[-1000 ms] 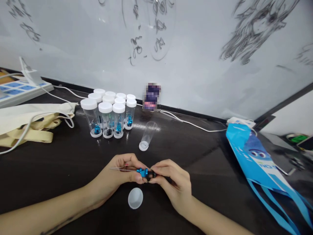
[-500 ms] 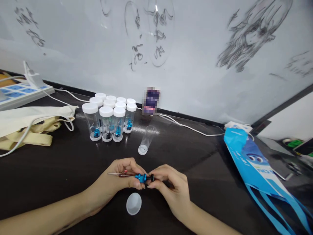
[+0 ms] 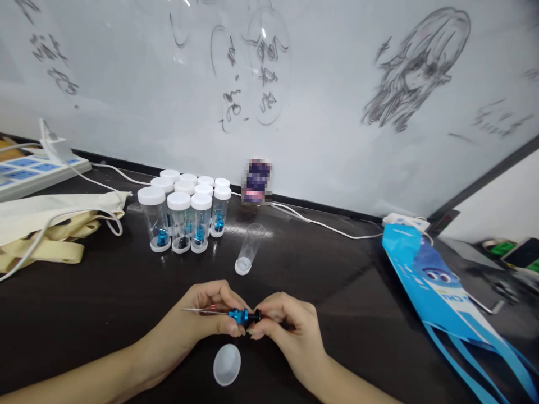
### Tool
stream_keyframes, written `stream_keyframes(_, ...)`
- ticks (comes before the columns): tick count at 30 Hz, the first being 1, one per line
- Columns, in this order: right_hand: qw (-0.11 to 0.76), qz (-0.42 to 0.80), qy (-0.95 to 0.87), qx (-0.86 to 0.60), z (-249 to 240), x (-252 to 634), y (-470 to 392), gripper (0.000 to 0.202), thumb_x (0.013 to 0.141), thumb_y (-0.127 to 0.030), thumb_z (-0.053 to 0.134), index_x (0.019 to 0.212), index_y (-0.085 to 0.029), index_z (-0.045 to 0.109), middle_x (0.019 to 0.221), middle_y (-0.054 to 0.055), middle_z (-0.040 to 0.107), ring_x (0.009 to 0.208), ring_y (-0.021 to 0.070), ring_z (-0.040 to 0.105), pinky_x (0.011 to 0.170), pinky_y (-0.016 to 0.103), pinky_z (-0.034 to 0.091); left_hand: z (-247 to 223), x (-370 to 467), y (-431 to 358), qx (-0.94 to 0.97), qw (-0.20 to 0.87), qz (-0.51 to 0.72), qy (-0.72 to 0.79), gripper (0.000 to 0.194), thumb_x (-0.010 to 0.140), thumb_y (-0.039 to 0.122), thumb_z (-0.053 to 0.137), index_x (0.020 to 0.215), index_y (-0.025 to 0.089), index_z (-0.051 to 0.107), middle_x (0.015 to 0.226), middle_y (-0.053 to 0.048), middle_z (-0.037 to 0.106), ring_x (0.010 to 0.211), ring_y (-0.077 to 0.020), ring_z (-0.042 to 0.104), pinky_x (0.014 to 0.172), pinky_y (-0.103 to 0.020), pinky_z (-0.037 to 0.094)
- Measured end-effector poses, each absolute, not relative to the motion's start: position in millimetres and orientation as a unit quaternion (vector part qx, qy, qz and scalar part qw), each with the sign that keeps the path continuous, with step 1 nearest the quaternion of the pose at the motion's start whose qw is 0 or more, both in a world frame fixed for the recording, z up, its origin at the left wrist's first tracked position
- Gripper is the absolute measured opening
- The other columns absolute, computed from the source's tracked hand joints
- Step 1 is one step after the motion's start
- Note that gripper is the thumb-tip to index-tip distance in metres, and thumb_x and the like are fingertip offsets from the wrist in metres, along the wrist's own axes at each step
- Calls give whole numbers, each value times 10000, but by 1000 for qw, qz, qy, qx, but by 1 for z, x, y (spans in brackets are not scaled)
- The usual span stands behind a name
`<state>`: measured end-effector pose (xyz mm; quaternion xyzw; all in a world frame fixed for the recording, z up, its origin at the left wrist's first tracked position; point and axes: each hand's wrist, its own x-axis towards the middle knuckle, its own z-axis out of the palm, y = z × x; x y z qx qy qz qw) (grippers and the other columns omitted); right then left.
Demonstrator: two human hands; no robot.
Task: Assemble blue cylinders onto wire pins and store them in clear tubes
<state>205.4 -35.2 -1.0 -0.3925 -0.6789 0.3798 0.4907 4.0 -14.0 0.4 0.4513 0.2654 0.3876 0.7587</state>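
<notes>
A small blue metal piece [image 3: 238,316] with thin metal prongs at its left end lies between the fingers of my left hand [image 3: 206,311], closed round it. On its right end is a black knob [image 3: 256,316], pinched by the fingertips of my right hand [image 3: 295,325]. A bit of red shows near the prongs. Just below my hands rests a white round cap [image 3: 227,365]. Beyond them a clear plastic tube [image 3: 251,247] lies on its side, its white end towards me.
Several capped clear tubes [image 3: 179,224] with blue or black pieces inside stand at the back left. Cream cloth [image 3: 59,210] and a power strip [image 3: 42,171] are further left. A blue bag [image 3: 433,280] lies right. A whiteboard [image 3: 320,112] rises behind the dark table [image 3: 337,269].
The whole view has shifted, so things appear slightly lower. Both hands keep their hold, and the black knob appears a little closer to the blue body.
</notes>
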Motion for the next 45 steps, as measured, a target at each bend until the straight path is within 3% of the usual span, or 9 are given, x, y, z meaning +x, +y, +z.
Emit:
stream_keyframes(8, 487, 486, -620, -377, -2, 204, -36, 127, 793, -146, 755, 822, -169, 634, 647, 6, 753, 540, 167, 733, 539, 206, 602, 3, 5, -13, 451, 757, 384, 274, 109, 710, 103, 781, 750, 174, 709, 862, -22, 764, 762, -141, 666, 730, -238, 485)
stream_keyframes(27, 453, 532, -605, -383, -2, 203, -34, 182, 860, -285, 693, 848, -165, 557, 589, 5, 709, 472, 166, 713, 426, 186, 574, 3, 4, -13, 438, 768, 365, 293, 126, 708, 130, 795, 751, 162, 681, 828, -23, 754, 727, -133, 645, 720, -250, 467)
stream_keyframes(32, 453, 533, -603, -383, -5, 204, -34, 184, 871, -298, 680, 865, -166, 552, 601, -1, 693, 487, 167, 715, 432, 197, 580, 6, 5, -14, 431, 772, 364, 294, 122, 704, 144, 805, 762, 152, 698, 766, -16, 753, 684, -115, 639, 700, -226, 470)
stream_keyframes(36, 462, 521, -611, -377, -2, 203, -34, 153, 890, -291, 659, 892, -165, 572, 619, -2, 696, 478, 148, 704, 436, 187, 576, 8, 5, -14, 409, 787, 360, 289, 125, 712, 153, 802, 764, 152, 688, 835, -35, 762, 732, -131, 659, 725, -238, 489)
stream_keyframes(45, 461, 430, -690, -356, 2, 203, -37, 162, 883, -191, 665, 1043, -184, 637, 734, 9, 726, 614, 144, 722, 567, 210, 614, 3, 2, -13, 400, 781, 392, 276, 78, 758, 144, 763, 772, 152, 686, 800, -26, 745, 740, -127, 650, 738, -230, 483)
